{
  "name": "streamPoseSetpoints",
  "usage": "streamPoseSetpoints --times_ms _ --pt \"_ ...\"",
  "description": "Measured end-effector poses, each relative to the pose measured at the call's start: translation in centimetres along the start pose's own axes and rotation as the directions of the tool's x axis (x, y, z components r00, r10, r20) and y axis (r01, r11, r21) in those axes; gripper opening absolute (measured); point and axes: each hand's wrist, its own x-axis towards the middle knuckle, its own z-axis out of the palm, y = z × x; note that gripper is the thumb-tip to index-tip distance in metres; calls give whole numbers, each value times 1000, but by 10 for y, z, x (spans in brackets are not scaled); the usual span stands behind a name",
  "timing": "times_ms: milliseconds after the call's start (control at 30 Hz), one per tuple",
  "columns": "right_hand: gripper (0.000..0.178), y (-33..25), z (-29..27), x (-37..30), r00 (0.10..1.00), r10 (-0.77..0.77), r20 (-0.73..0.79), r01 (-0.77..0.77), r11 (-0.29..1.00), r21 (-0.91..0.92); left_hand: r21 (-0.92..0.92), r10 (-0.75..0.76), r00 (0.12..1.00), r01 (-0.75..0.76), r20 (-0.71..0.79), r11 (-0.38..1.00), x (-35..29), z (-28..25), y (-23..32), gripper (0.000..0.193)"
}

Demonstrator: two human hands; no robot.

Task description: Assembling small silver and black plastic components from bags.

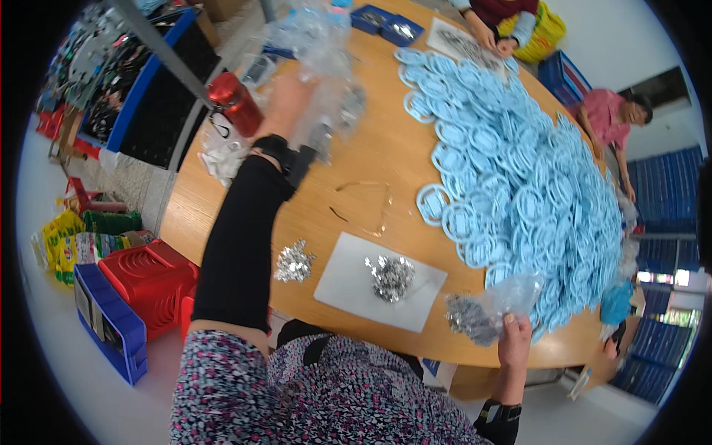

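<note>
My left arm, in a black sleeve, reaches far across the wooden table. My left hand (293, 100) is blurred beside clear plastic bags (326, 93), and its fingers cannot be made out. Near the front edge on the right, my right hand (514, 334) pinches a clear plastic bag (517, 293) with small grey metal parts (472, 319) in it. A pile of small silvery metal pieces (393, 279) lies on a white sheet (337, 278). Left of that sheet is a smaller silvery pile (294, 262) on bare wood. Eyeglasses (386, 204) lie beyond the sheet.
A large heap of light blue round plastic parts (519, 178) covers the table's right side. A red bottle (236, 104) stands near my left forearm. Blue trays (387, 26) sit at the far edge. Two other people (612, 119) are across the table. Red stools (148, 285) stand at left.
</note>
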Motion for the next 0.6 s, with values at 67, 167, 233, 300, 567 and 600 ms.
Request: streamPoseSetpoints --times_ms 67,167,233,300,567,600 --pt "37 5 -19 -8 995 21 -99 -20 1000 13 257 -129 991 135 -41 957 6 -7 11 72" --pt "38 1 -31 -17 979 46 -199 -30 996 81 223 164 930 -93 -328 970 0 -31 50 65" --pt "33 0 -31 -16 968 -22 -250 84 968 237 -155 134 978 -159 -158 975 -39 -48 79 41" --pt "36 -2 -45 -21 966 -27 -255 92 964 248 -425 -8 926 182 378 887 -94 -57 99 28" --pt "47 5 -92 -5 969 -65 -239 132 952 275 -10 210 -419 431 883 902 -394 -117 130 53" --pt "48 10 -97 2 974 -82 -210 139 951 275 -34 144 -334 316 932 948 -428 -118 121 48"
